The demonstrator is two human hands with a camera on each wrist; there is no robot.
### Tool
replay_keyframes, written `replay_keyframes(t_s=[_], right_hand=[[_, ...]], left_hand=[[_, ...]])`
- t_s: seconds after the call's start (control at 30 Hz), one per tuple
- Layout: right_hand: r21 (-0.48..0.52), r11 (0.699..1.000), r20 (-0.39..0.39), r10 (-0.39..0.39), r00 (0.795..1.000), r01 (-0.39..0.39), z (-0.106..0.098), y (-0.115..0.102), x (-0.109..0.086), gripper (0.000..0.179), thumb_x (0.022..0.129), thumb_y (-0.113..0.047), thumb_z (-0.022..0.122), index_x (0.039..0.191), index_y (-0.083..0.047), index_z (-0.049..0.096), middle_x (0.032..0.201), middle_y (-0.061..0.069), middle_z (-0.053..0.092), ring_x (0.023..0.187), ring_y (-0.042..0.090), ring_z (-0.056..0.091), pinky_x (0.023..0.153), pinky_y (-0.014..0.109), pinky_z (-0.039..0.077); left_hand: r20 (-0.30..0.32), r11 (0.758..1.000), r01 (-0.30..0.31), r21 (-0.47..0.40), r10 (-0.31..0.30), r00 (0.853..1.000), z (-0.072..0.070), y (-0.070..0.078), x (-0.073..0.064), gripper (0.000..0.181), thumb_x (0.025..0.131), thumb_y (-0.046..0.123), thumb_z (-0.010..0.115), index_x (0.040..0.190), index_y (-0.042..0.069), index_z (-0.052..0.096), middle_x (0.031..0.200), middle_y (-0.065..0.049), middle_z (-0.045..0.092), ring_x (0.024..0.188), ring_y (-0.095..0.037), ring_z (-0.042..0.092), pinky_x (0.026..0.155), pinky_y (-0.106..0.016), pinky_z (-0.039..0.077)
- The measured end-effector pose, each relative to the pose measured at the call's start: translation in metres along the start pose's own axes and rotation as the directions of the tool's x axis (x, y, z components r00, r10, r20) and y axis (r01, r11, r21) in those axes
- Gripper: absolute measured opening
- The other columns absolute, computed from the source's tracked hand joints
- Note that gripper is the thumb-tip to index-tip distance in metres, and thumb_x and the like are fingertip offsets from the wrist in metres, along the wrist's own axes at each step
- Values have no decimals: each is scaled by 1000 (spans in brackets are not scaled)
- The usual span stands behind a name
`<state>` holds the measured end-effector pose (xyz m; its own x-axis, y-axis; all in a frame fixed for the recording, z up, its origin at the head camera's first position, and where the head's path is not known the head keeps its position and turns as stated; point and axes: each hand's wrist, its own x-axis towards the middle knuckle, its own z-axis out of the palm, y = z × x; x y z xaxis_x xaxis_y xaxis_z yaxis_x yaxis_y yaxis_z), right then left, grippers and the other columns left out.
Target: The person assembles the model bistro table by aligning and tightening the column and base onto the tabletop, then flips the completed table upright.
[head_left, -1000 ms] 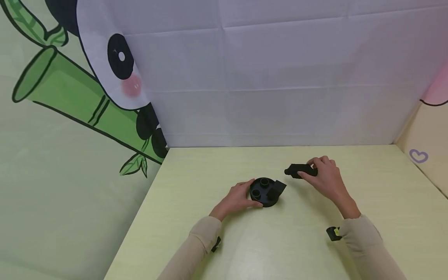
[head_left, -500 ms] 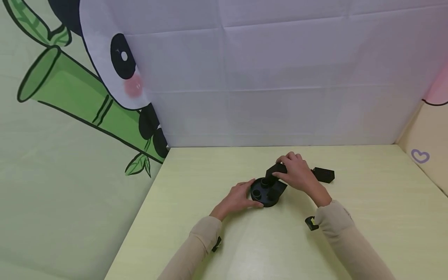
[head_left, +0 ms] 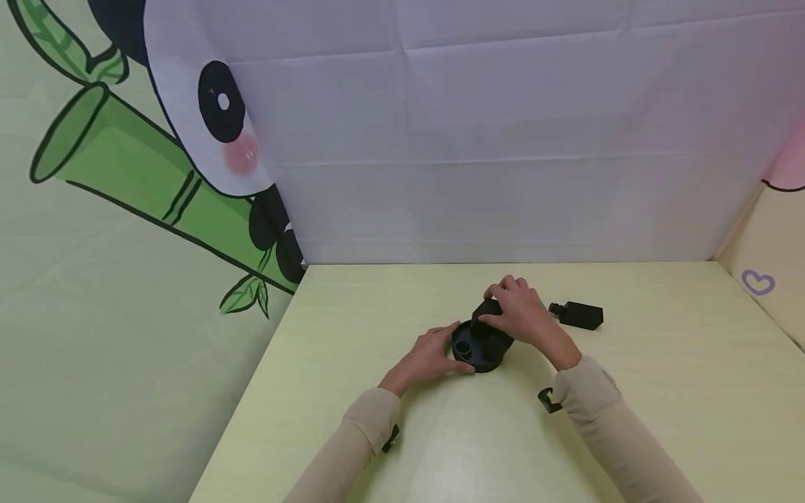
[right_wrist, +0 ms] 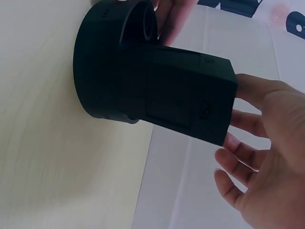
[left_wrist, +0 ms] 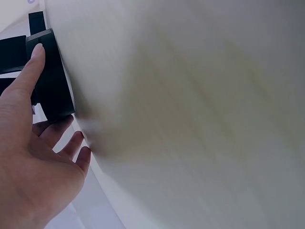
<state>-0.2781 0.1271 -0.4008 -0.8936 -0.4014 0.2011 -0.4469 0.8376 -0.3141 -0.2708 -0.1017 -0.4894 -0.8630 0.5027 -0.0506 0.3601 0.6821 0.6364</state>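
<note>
A round black base (head_left: 484,365) with raised ring sockets sits on the table. My left hand (head_left: 430,353) grips its rim from the left, the thumb on the near side, as the left wrist view also shows. With thumb and fingers my right hand (head_left: 522,314) holds a black block (head_left: 486,312) upright over the base's far socket. Whether it is fully seated I cannot tell. Another black block (head_left: 503,341) stands in the base on the right, partly covered by the hand. In the right wrist view a black block (right_wrist: 186,90) juts from the base, hiding some fingertips.
A loose black block with a knobbed narrow end (head_left: 581,316) lies on the pale wooden table (head_left: 472,447), right of the right hand. A white cloth backdrop (head_left: 503,175) rises at the table's far edge. A panda-and-bamboo print hangs at the left.
My right hand has carried its black block leftward and down onto the base, uncovering the loose block at the right. The left hand stays on the base.
</note>
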Motion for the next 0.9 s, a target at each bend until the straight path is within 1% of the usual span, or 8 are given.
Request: replay_keyframes(t_s=[0.13, 0.23, 0.47, 0.67, 0.77, 0.9], right_hand=[[14, 1000, -7, -3, 1000, 3, 4, -5, 2, 37, 94, -27, 80, 120, -2, 69, 115, 20, 55, 106, 41, 50, 84, 57, 45], [19, 1000, -13, 15, 1000, -14, 7, -10, 5, 38, 94, -29, 79, 121, -3, 69, 116, 19, 55, 107, 41, 49, 87, 58, 42], [-33, 995, -14, 89, 996, -89, 15, -17, 6, 45, 95, -38, 76, 127, -6, 68, 119, 20, 58, 110, 42, 50, 91, 60, 39], [-29, 988, -23, 148, 989, -149, 15, -21, 1, 50, 98, -41, 70, 131, -4, 66, 123, 21, 58, 112, 43, 50, 92, 60, 38], [-37, 984, -31, 171, 985, -172, 14, -22, -3, 51, 98, -42, 68, 128, -1, 66, 121, 22, 58, 112, 44, 50, 92, 62, 38], [-61, 979, -61, 192, 980, -196, 18, -26, -6, 52, 98, -46, 69, 115, 3, 67, 113, 22, 58, 109, 45, 51, 92, 63, 38]], left_hand=[[0, 1000, -3, 10, 3, 1000, 0, 0, 0, 98, 87, 49, 83, 162, 10, 35, 157, -8, 48, 145, -33, 39, 115, -52, 36], [-7, 1000, -5, 14, 6, 1000, 0, 0, 0, 98, 87, 50, 83, 162, 10, 35, 156, -8, 49, 145, -33, 40, 115, -52, 36], [-9, 1000, -9, 14, 9, 1000, 0, -1, -2, 97, 86, 50, 84, 161, 9, 37, 155, -8, 50, 143, -34, 42, 115, -52, 36], [-1, 1000, -6, 5, 6, 1000, -2, -4, -7, 98, 86, 50, 84, 162, 9, 36, 156, -8, 49, 145, -33, 40, 115, -52, 35], [3, 1000, -8, 9, 8, 1000, -3, -5, -8, 98, 86, 50, 83, 162, 9, 36, 156, -8, 49, 145, -33, 40, 115, -53, 35], [3, 1000, -20, 18, 20, 1000, -4, -8, -11, 98, 86, 49, 84, 161, 8, 36, 156, -8, 49, 145, -33, 40, 115, -53, 34]])
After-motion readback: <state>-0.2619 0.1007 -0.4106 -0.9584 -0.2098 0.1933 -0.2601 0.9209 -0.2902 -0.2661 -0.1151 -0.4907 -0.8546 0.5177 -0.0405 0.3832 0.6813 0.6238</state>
